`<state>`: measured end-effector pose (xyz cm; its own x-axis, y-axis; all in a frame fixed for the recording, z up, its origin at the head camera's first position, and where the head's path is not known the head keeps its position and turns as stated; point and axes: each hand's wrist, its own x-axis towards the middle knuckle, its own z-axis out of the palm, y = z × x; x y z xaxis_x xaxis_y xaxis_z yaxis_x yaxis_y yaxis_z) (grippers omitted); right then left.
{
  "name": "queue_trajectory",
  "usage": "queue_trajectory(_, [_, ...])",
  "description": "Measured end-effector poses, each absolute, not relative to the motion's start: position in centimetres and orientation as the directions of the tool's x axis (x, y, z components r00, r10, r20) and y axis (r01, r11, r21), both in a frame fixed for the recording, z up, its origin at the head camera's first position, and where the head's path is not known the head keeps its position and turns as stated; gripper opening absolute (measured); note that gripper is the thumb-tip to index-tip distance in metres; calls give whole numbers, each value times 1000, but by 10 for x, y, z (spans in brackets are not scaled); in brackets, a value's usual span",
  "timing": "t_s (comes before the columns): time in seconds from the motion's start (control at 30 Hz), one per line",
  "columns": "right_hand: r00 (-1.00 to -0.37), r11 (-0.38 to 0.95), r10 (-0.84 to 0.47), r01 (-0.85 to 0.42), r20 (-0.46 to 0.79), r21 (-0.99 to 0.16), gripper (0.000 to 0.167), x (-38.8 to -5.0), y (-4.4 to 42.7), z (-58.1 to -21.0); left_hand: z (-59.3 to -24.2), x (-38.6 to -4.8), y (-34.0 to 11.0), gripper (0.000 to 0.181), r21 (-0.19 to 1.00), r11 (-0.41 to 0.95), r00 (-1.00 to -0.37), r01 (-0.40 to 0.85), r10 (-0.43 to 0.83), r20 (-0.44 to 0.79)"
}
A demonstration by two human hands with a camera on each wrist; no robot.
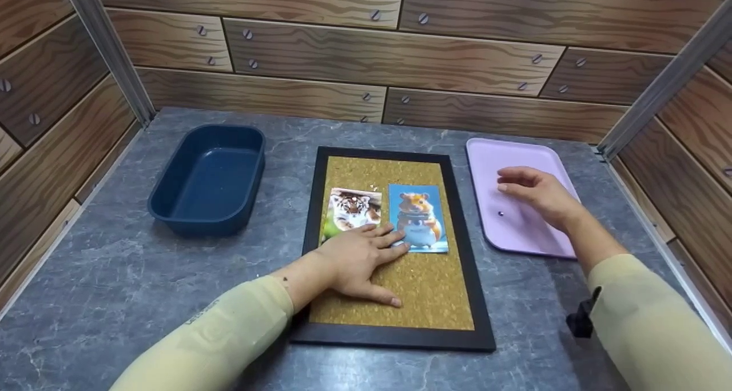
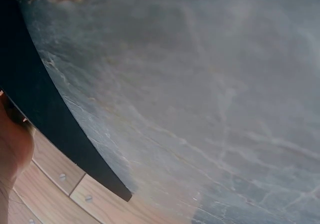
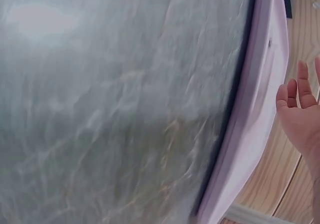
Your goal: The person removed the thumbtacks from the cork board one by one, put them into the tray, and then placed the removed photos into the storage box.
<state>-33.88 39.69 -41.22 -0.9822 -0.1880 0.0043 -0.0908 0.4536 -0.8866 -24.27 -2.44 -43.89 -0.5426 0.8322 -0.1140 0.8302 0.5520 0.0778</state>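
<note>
My left hand [image 1: 361, 259] lies with fingers spread on a black-framed cork board [image 1: 412, 299]. Its fingers cover the lower edge of a tiger picture [image 1: 355, 205], and the fingertips touch the lower left of a hamster picture [image 1: 420, 218]. Over a light purple tray [image 1: 529, 236] hovers my right hand [image 1: 540, 196], its fingers loosely bent and nothing visible between them. A small shiny piece [image 1: 501, 213], its kind too small to tell, lies on the tray near that hand. In the right wrist view, the fingers [image 3: 303, 87] are apart from the tray.
A dark blue rectangular bin [image 1: 209, 179] stands on the left of the grey marbled table [image 1: 103, 276]. Wood-patterned walls [image 1: 320, 54] enclose the back and sides, with metal posts [image 1: 108, 48] at the corners.
</note>
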Motion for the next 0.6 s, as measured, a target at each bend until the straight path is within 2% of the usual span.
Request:
queue_trajectory(0.27, [-970, 401, -241, -129, 31, -907, 50, -340, 362, -409, -440, -243, -24, 108, 77, 551, -542, 831, 832, -118])
queue_trajectory(0.6, [-952, 408, -306, -121, -10, -905, 56, -341, 323, -403, -440, -243, -24, 108, 84, 556, -545, 827, 829, -122])
